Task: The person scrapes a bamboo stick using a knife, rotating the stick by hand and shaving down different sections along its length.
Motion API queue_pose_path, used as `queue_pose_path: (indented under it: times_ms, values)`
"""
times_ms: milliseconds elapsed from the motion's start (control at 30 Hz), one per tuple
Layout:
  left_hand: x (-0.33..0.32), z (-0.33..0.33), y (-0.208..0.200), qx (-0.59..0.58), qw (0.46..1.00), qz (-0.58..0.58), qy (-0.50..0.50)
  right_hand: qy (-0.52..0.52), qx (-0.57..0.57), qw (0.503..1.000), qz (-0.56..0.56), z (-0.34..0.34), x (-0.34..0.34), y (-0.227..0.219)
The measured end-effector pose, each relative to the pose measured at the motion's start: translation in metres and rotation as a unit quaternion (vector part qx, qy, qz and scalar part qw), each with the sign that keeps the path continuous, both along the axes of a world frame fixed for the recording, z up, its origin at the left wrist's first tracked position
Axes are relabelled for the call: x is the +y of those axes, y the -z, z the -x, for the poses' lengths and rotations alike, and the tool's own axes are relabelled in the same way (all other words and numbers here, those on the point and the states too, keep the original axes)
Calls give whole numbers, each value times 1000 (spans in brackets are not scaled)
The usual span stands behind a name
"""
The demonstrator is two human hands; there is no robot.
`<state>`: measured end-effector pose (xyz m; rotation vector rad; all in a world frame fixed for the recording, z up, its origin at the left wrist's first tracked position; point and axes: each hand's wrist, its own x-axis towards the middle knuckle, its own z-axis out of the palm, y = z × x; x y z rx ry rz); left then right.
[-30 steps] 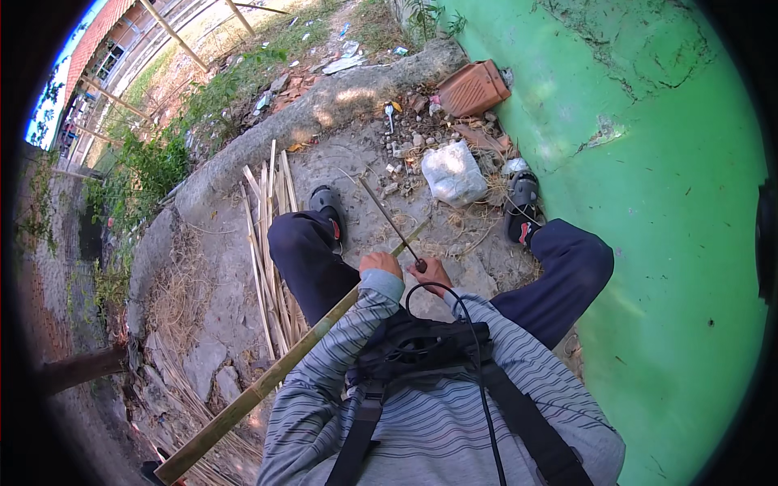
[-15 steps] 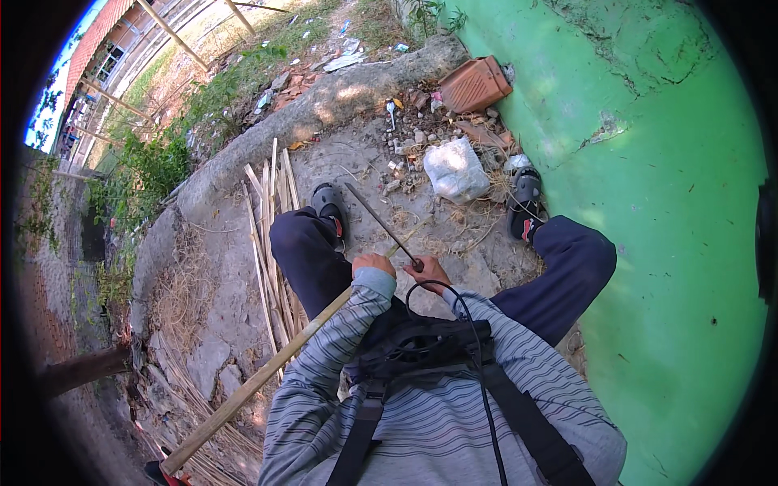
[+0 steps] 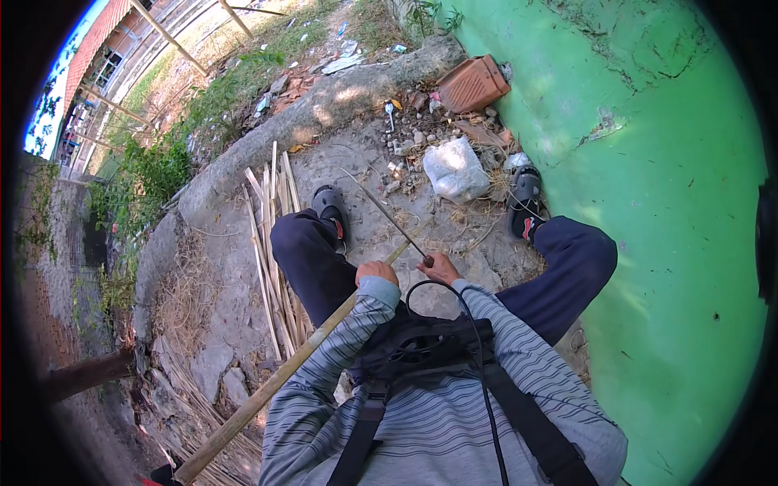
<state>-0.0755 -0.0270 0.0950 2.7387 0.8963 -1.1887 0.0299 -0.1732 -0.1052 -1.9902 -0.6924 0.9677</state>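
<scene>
A long wooden pole slants from the lower left, along my left forearm, to a thinner end between my feet. My left hand is closed around it near that end. In my right hand is the dark handle of a knife with a long, narrow blade. The blade points up and left and crosses the pole just beyond my hands. From here I cannot tell whether its edge touches the wood.
Several split wooden strips lie left of my left leg. Ahead are a white block, rubble and an orange-brown clay piece. A green wall rises at my right. A low curved kerb bounds the ground.
Both hands have shifted slightly to the right, the pole with them. The knife blade has turned and now looks thinner.
</scene>
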Motion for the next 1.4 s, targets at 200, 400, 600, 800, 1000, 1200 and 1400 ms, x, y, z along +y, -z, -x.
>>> queue_pose_path:
  times_ms: [200,400,600,800,1000,1200,1400]
  values:
    - [5,10,23,-29,999,-31,20,-44,-28,997,-61,7,9,-8]
    - [1,12,29,-15,1000,-19,18,-48,-23,999,-12,-1,4,2]
    - [5,17,30,-20,999,-28,20,-78,-20,997,-21,11,12,-28]
    - [-12,-4,2,-13,1000,-20,5,39,-33,999,-20,-5,-11,6]
    - [-5,1,11,-30,999,-34,3,-39,-39,998,-39,4,5,-6]
    - [-12,-3,28,-16,999,-40,11,22,-23,997,69,-14,-16,16]
    - [-5,-1,18,-25,999,-27,30,-41,-3,999,-5,-2,8,-24]
